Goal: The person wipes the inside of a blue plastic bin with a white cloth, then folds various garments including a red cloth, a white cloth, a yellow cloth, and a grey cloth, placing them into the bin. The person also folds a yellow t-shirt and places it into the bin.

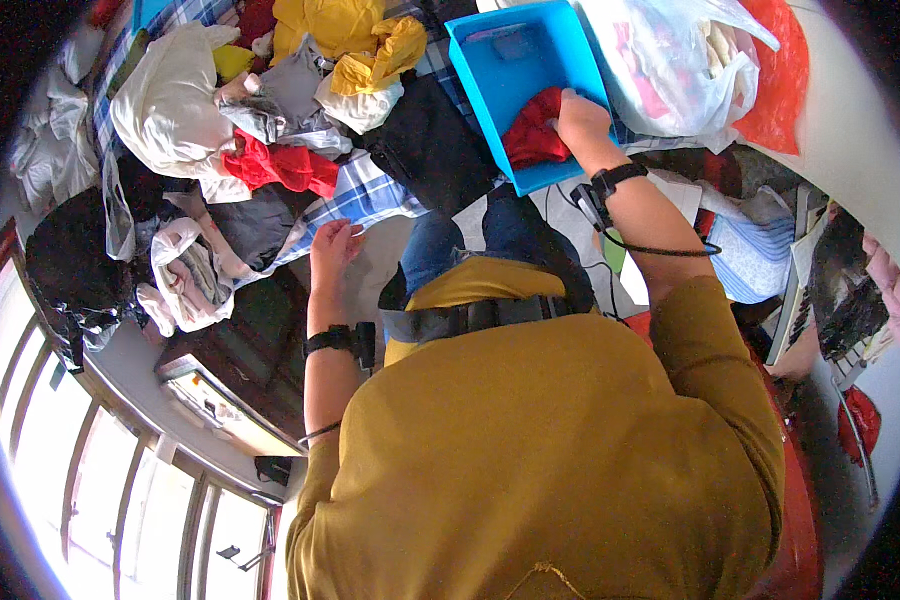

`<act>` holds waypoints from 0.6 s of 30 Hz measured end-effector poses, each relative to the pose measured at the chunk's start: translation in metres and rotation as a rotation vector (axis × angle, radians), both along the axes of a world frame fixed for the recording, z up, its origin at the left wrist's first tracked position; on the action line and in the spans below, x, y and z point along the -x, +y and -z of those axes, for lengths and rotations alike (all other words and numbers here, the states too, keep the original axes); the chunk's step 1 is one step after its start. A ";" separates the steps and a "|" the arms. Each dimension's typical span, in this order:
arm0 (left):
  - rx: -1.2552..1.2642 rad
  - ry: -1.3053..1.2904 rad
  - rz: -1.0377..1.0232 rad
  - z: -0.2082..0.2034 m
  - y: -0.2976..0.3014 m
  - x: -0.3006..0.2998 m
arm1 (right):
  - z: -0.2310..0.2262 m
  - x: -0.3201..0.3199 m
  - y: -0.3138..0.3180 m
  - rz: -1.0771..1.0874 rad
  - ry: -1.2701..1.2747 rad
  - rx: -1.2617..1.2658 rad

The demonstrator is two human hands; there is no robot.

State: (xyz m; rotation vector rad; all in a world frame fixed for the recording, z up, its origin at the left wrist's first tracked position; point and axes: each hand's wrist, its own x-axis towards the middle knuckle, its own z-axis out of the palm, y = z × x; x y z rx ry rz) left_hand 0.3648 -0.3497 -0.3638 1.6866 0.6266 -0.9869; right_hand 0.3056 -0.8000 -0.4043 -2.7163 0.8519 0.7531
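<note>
My right hand (582, 122) reaches into a blue plastic bin (480, 90) and grips the edge of a red cloth (537, 128). That cloth lies bunched in the near part of the bin. Nothing shows in my left hand (333, 245), held in the air with its fingers loosely bent and apart. It is nearest to the edge of a blue-and-white checked sheet (365, 190). Beyond it, a red garment (280, 163) and a black garment (435, 140) lie on the sheet.
A heap with a white bag (175, 100) and yellow cloth (340, 30) covers the far left. Right of the bin sits a translucent plastic bag (670, 70). A black plastic bag (75, 250) stands at the left, above barred windows (100, 450). Cables hang from my right wristband (610, 182).
</note>
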 end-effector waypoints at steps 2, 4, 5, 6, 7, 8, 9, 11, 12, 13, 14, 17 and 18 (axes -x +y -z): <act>0.040 -0.038 0.046 0.001 -0.006 -0.002 | -0.019 -0.006 0.004 -0.041 -0.107 0.091; 0.027 -0.046 0.067 0.003 -0.010 -0.004 | -0.024 -0.009 0.005 -0.214 -0.244 0.055; 0.031 -0.046 0.075 0.004 -0.010 -0.005 | -0.021 -0.008 0.006 -0.317 -0.340 0.055; 0.021 -0.046 0.085 0.005 -0.011 -0.005 | -0.013 -0.008 0.006 -0.339 -0.282 -0.062; 0.012 -0.045 0.092 0.006 -0.011 -0.004 | -0.002 -0.006 0.007 -0.375 -0.248 -0.158; -0.001 -0.045 0.097 0.006 -0.010 -0.004 | 0.011 -0.005 0.009 -0.411 -0.215 -0.257; -0.017 -0.048 0.103 0.006 -0.008 -0.004 | 0.024 -0.002 0.010 -0.382 0.062 -0.257; -0.058 -0.043 0.116 0.006 -0.004 -0.002 | 0.047 0.005 0.011 -0.339 0.224 -0.237; -0.054 -0.045 0.126 0.006 -0.001 -0.003 | 0.054 0.008 0.008 -0.299 0.280 -0.222; -0.058 -0.033 0.135 0.006 0.002 -0.003 | 0.059 0.008 0.006 -0.321 0.231 -0.245; -0.078 -0.002 0.125 0.006 0.006 -0.003 | 0.061 0.008 0.004 -0.340 0.240 -0.272; -0.078 0.037 0.106 0.008 0.012 -0.002 | 0.050 0.005 -0.002 -0.381 0.114 -0.449; -0.221 -0.140 0.343 0.007 0.013 0.002 | 0.047 0.000 0.000 -0.450 0.195 -0.332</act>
